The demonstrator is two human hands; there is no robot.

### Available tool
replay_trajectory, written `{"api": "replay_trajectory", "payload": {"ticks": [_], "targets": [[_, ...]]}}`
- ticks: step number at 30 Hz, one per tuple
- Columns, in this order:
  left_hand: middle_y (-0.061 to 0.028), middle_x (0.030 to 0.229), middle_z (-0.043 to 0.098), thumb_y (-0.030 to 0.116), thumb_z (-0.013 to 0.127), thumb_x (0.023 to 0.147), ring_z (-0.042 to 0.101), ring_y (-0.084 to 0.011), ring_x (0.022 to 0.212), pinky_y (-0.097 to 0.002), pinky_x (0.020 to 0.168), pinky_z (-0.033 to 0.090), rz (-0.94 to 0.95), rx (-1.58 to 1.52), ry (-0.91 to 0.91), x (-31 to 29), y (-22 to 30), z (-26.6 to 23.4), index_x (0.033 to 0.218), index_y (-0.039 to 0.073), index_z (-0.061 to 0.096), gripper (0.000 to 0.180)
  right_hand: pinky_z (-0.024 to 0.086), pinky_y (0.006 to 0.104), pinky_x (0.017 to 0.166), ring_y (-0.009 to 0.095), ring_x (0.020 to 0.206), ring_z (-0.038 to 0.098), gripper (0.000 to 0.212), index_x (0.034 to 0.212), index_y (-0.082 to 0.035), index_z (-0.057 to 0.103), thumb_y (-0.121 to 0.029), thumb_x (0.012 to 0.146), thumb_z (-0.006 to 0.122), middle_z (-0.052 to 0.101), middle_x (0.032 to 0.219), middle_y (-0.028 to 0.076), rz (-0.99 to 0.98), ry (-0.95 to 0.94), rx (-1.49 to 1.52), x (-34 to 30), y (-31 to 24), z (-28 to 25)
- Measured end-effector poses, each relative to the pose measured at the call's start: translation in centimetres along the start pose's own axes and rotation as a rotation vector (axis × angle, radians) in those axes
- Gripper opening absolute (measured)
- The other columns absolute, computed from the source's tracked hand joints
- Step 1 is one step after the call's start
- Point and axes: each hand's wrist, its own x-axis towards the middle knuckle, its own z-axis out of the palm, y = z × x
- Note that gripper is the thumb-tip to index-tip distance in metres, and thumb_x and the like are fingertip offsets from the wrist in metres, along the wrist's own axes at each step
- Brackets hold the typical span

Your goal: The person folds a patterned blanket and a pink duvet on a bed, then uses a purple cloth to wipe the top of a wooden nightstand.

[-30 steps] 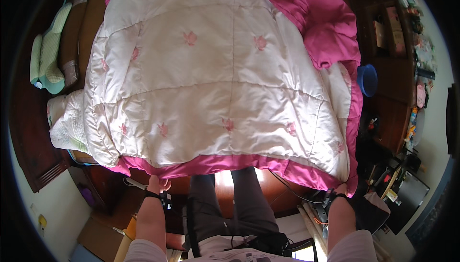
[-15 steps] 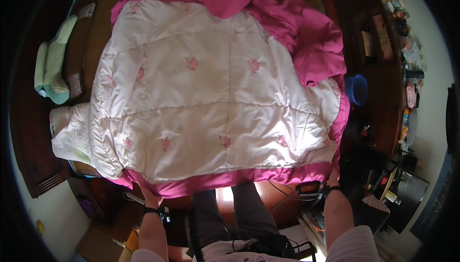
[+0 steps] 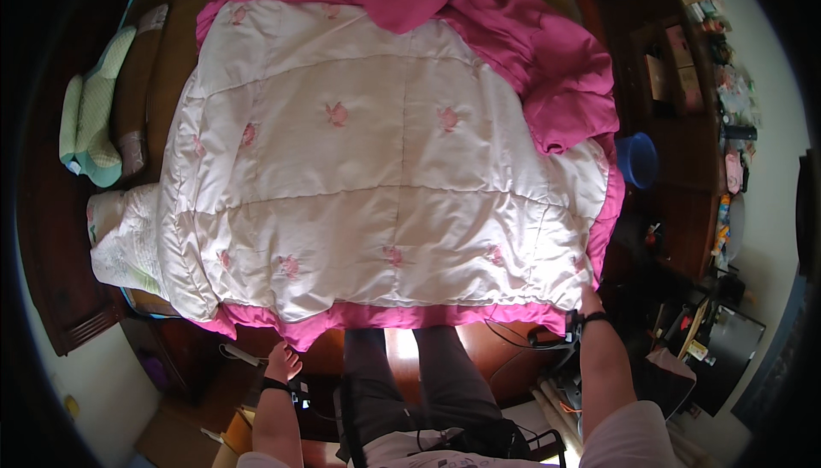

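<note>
Left hand (image 3: 282, 361) has drawn back, fingers curled by the quilt (image 3: 368, 156); right hand (image 3: 591, 301) touches it, either grip unclear.

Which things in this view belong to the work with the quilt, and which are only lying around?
Belonging to the work:
- white-and-pink quilt
- left hand, by its pink near edge
- right hand, at its near right corner

Only lying around, untouched:
- green pillow
- long brown cushion
- blue basin

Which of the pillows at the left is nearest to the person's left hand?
The white pillow, lowest in the picture, beside the quilt; the green pillow and brown pillow lie farther up.
</note>
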Motion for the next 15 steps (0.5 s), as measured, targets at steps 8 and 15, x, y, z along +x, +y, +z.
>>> {"api": "replay_trajectory", "payload": {"ticks": [8,15], "targets": [[-0.0018,0.126,0.046,0.030,0.056,0.087,0.045,-0.0262,0.117,-0.0482,0.092,0.039,0.053,-0.013,0.045,-0.8,0.4,-0.2,0.127,0.018,0.044,0.043,0.040,0.0348,0.075,0.019,0.089,0.053,0.061,0.117,-0.010,0.050,-0.055,0.079,0.067,0.055,0.110,0.003,-0.208,-0.355,0.874,-6.8,-35.4,2.7],[-0.0014,0.102,0.051,0.023,0.057,0.084,0.050,-0.0173,0.090,-0.0386,0.072,0.043,0.333,0.085,0.342,-1.8,2.2,3.4,0.114,0.019,0.050,0.031,0.040,0.0225,0.056,0.012,0.070,0.052,0.042,0.107,-0.010,0.057,-0.037,0.079,0.071,0.058,0.085,-0.001,-0.114,-0.620,1.183,-7.4,-47.4,0.6]]}}
